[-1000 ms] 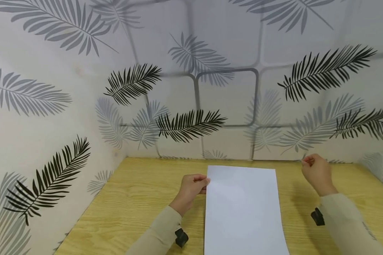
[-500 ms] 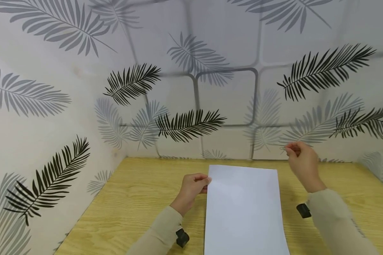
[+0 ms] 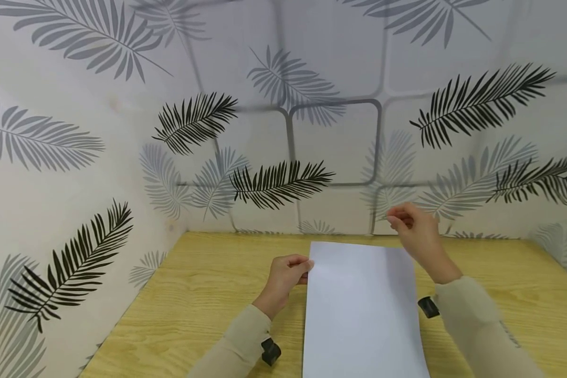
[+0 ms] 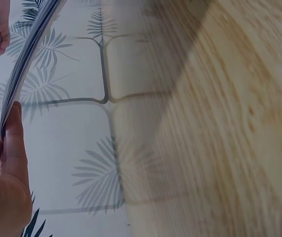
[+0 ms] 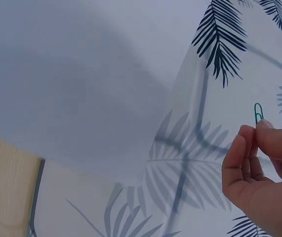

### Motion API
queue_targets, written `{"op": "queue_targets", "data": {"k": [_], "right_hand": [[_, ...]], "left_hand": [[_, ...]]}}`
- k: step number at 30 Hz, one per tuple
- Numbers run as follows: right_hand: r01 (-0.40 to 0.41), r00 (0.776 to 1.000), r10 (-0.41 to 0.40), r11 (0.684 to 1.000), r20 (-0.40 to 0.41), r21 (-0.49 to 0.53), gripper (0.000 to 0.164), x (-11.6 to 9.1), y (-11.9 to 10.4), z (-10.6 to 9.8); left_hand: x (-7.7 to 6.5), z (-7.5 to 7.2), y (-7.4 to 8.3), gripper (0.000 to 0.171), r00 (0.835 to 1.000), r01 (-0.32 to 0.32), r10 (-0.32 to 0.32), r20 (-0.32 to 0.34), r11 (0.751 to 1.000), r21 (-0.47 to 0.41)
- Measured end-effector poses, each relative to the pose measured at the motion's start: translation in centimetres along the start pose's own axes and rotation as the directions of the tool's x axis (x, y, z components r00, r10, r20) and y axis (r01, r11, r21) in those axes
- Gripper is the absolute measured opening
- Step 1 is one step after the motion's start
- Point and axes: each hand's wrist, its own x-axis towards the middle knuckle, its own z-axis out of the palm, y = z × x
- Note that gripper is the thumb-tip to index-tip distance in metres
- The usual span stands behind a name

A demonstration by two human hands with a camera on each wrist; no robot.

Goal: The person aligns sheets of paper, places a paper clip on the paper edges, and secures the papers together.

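A green paper clip (image 5: pixel 259 112) sticks up from between the thumb and forefinger of my right hand (image 5: pixel 266 170). In the head view that right hand (image 3: pixel 416 231) is raised by the far right corner of a stack of white paper (image 3: pixel 359 310). My left hand (image 3: pixel 285 278) pinches the stack's left edge near its far corner. The left wrist view shows several sheets edge-on as a bent paper stack (image 4: pixel 25 57), between the thumb and fingers of the left hand (image 4: pixel 5 182).
A light wood-grain table (image 3: pixel 208 294) lies under the arms. Behind it and to the left stands a pale wall (image 3: pixel 335 142) with leaf patterns. Black wrist cameras sit at the left cuff (image 3: pixel 271 352) and the right cuff (image 3: pixel 428 307).
My right hand has moved left and upward with the paper clip, from right of the paper to near its far right corner. The left hand keeps its grip, almost still.
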Motion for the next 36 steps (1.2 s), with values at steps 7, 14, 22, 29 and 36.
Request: {"op": "queue_targets", "data": {"k": [7, 14, 22, 29, 36], "right_hand": [[0.051, 0.999, -0.051, 0.998, 0.018, 0.044, 0.007, 0.3, -1.1, 1.7], [0.048, 0.994, -0.057, 0.995, 0.094, 0.089, 0.005, -0.1, -1.6, 3.0], [0.03, 0.988, -0.047, 0.993, 0.148, 0.113, 0.006, -0.5, -2.1, 4.3], [0.016, 0.983, -0.043, 0.988, 0.178, 0.151, 0.006, -0.9, -2.5, 5.2], [0.055, 0.982, -0.085, 0.983, 0.167, 0.177, 0.006, -0.9, -3.0, 6.0]], "left_hand": [[-0.2, 0.2, 0.3, 0.019, 1.0, -0.03, 0.03, 0.001, 1.0, -0.003], [-0.3, 0.3, 0.6, 0.021, 0.999, -0.044, 0.044, 0.01, 0.999, -0.028], [-0.5, 0.4, 0.6, 0.02, 0.999, -0.044, 0.044, 0.007, 0.998, -0.04], [-0.7, 0.5, 0.5, 0.021, 0.999, -0.041, 0.042, 0.009, 0.998, -0.045], [-0.5, 0.6, 0.5, 0.02, 0.999, -0.042, 0.043, 0.007, 0.998, -0.037]]}}
